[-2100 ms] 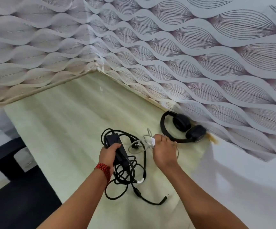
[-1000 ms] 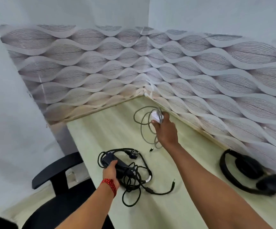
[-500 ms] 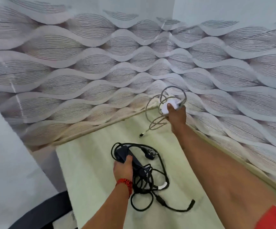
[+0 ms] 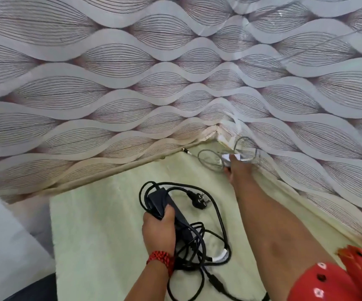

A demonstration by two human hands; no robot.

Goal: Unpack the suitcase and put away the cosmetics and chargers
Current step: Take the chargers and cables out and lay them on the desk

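A black laptop charger (image 4: 167,205) with a tangled black cable and plug (image 4: 200,199) lies on the pale desk (image 4: 102,224). My left hand (image 4: 159,230) grips its power brick. My right hand (image 4: 237,170) reaches to the far corner of the desk and holds a small white charger (image 4: 230,157). The white charger's grey cable (image 4: 210,161) lies looped on the desk in the corner by the wall.
Patterned wallpaper (image 4: 154,83) covers the two walls that meet at the desk's far corner. A black chair (image 4: 34,287) shows at the lower left, below the desk's left edge. My red sleeve (image 4: 332,281) is at the lower right.
My right hand has carried the white charger from beside the black one up into the desk's far corner and lowered it to the surface. My left hand stayed on the black brick.
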